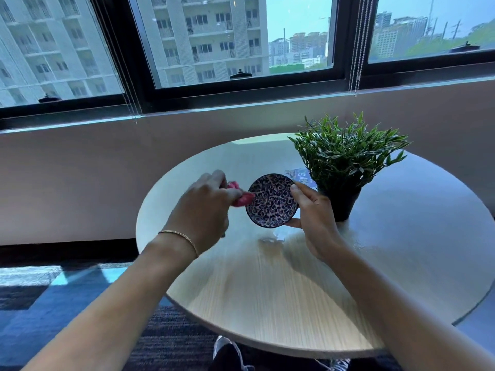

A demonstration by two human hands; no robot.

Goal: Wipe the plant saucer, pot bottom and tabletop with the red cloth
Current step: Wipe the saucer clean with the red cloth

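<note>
I get cool daylight pouring in through the window (241, 41) ahead, bright outside and dimmer indoors. It glares off the surface (401, 236), washing its right side pale blue. A soft shadow lies on the wood grain under the right forearm (396, 298). The left hand (206, 207) looks smeared, probably motion blur. The wide lens bows the window frame and stretches the corners.

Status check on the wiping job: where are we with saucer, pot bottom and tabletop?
In hand: the right hand holds the blue-and-white patterned saucer tilted off the table, and the left hand holds the bunched red cloth at its left rim. Nothing looks finished. Left: the black plant pot stands on the round pale wooden tabletop, where a wet patch shows.
</note>
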